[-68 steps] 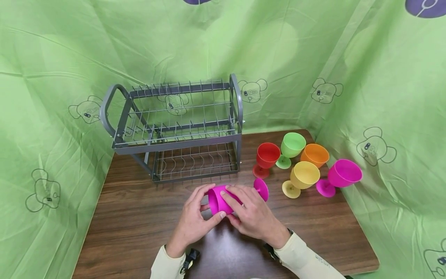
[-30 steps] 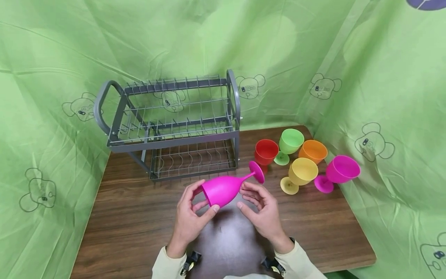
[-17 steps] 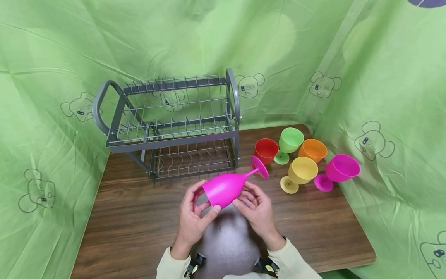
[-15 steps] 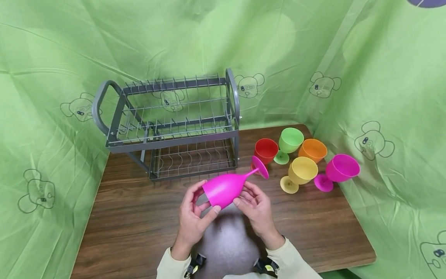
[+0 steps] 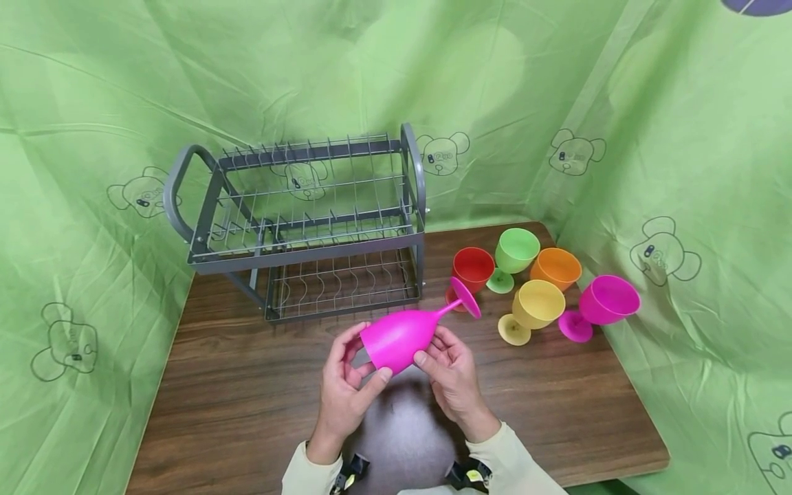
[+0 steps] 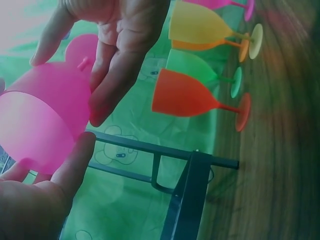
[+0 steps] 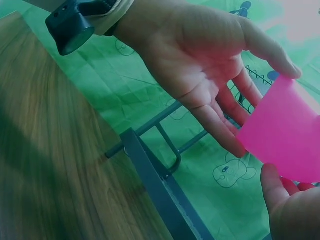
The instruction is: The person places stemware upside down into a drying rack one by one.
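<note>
A magenta goblet (image 5: 399, 338) is held tilted in the air between both hands, mouth to the left and foot to the upper right. My left hand (image 5: 343, 395) grips it at the rim, thumb on the near outside and fingers at the far side. My right hand (image 5: 454, 378) holds the base of the bowl near the stem, thumb in front and fingers behind. In the left wrist view the left hand (image 6: 40, 205) is below the pink bowl (image 6: 45, 120) and the right hand (image 6: 127, 30) above it. The goblet's foot overlaps the red goblet (image 5: 474, 267) in the head view.
A grey two-tier dish rack (image 5: 309, 254) stands at the back left of the wooden table (image 5: 247, 399). Light green (image 5: 517, 249), orange (image 5: 557, 268), yellow (image 5: 537, 304) and second magenta (image 5: 609, 300) goblets stand upright on the right. A green patterned curtain (image 5: 346, 82) surrounds the table.
The goblet, earlier lower and partly covered by the right hand, is turned with its foot swung up and away. The right hand came back onto the bowl's base; lately both hands barely move.
</note>
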{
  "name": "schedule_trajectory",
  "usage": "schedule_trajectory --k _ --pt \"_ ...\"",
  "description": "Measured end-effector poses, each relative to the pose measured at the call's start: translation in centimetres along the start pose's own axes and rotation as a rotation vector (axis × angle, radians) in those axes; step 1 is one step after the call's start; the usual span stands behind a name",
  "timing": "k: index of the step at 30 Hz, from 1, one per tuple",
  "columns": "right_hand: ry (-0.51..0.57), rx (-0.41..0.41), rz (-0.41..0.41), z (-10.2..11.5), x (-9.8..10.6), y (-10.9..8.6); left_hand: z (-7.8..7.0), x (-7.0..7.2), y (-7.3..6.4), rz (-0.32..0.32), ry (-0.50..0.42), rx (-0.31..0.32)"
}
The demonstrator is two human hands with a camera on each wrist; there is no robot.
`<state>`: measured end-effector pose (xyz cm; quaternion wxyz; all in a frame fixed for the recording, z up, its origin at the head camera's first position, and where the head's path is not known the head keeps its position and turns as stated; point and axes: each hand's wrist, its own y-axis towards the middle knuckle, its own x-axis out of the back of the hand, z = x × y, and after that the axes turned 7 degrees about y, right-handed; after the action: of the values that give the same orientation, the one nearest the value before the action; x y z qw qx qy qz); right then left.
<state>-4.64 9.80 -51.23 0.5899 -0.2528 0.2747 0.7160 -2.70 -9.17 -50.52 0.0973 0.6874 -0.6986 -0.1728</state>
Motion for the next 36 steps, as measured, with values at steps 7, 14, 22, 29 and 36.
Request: schedule_trajectory --k 7,14,22,29,36 --pt "0.013 -0.007 -0.003 0.2 -0.2 0.1 0.2 -0.2 -0.1 0.002 -0.021 -0.002" --pt "-0.001 -0.013 -0.004 0.3 -0.1 0.1 0.2 -0.2 -0.1 0.004 -0.021 0.003" --pt "-0.011 -0.024 0.005 0.4 0.0 0.2 0.4 0.0 -0.2 0.009 -0.011 0.012" --pt "-0.065 0.012 0.033 0.5 -0.1 0.7 0.6 0.5 -0.1 0.022 0.004 -0.016" --pt "-0.144 0.054 0.073 1.0 -0.2 1.4 0.8 1.0 -0.1 0.029 0.036 -0.042"
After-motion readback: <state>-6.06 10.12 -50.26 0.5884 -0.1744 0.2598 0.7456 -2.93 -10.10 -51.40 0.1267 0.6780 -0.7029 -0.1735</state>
